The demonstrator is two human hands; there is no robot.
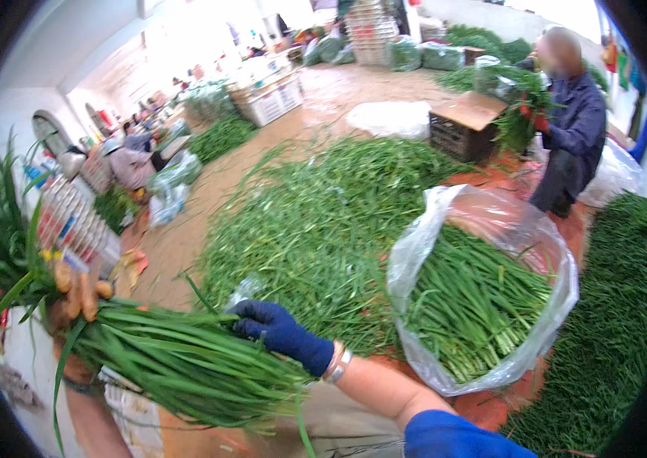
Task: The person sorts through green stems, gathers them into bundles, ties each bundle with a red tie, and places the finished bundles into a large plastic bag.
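Note:
A thick bundle of long green leaves, which look like garlic chives (186, 360), lies across in front of me, with paler stalk ends pointing right. My left hand (80, 295) is closed around its leafy part, and the loose leaf tips spread out beyond it at the far left. My right hand (283, 332), in a dark blue knit glove, has its curled fingers pinching strands at the bundle's upper edge. To the right, an open clear plastic bag (415, 257) contains neatly laid chives (478, 297), their pale ends towards me.
A broad heap of loose leaves (312, 229) covers the floor ahead. Dark green bundles (609, 332) line the right side. A co-worker (569, 126) in red gloves sits holding greens beside a dark crate (455, 134) topped with cardboard. Stacked baskets (72, 223) stand at left; more people work behind.

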